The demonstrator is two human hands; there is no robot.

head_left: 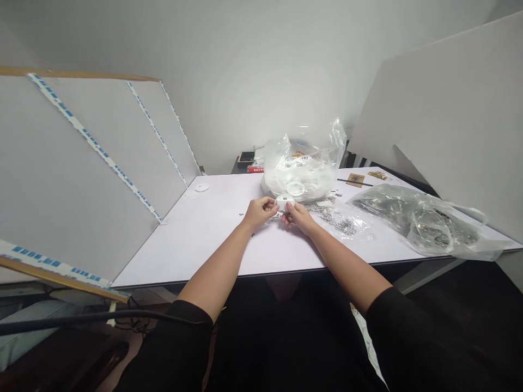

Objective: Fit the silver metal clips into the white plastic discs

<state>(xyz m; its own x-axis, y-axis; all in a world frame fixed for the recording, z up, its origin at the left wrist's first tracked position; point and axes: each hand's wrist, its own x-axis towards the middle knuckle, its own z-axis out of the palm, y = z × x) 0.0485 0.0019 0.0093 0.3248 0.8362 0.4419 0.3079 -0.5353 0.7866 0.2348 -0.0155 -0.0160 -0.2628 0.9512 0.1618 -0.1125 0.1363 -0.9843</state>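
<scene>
Your left fingers (269, 203) and right fingers (291, 206) are clamped on opposite ends of a white plastic piece (284, 203), which sits between them, held clear of the table at the centre of view. The left hand (257, 213) and right hand (300, 218) come in from either side, close together. A light pinch at the ends, as shown, leaves the piece's upper face open to view.

The piece is a rounded oval. Its long axis runs across your body, left to right, roughly level, and a small dark mark on the upper face points up and away from you. Its finer detail is too small to tell.

Around the hands, small dark screws (242, 214) lie on the white table (192, 253). Just behind stands a clear bag of white rings (304, 166). To the right are loose metal parts (335, 220) and a clear bag of dark metal parts (417, 223). Farther off lie a wooden plate (355, 179) and a white disc (201, 187).
</scene>
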